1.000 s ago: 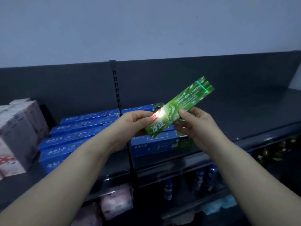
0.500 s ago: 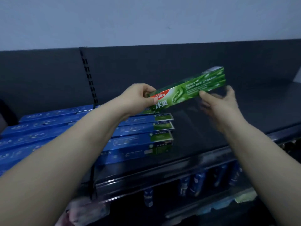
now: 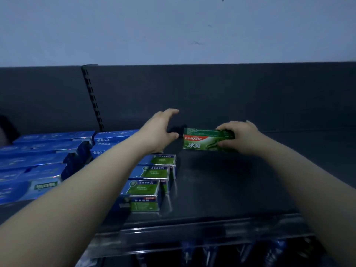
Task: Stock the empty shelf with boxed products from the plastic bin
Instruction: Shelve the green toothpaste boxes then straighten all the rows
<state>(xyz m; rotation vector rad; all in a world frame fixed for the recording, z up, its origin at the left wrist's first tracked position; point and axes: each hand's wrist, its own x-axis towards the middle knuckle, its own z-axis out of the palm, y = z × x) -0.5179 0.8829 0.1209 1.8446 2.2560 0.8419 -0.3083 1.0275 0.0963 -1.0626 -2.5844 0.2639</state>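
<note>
Right hand [image 3: 238, 137] grip: curled over right end of green box [image 3: 200, 140], standing on edge at back of shelf [image 3: 221, 185]. Left hand [image 3: 159, 130] grip: spread, holding nothing, just beside box's left end. Square against back panel [image 3: 231, 97], parallel to blue boxes [image 3: 48, 149], before release.

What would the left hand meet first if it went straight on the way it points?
Probably the shelf's dark back panel; the left hand aims left of the green box, though depth is unclear.
</note>
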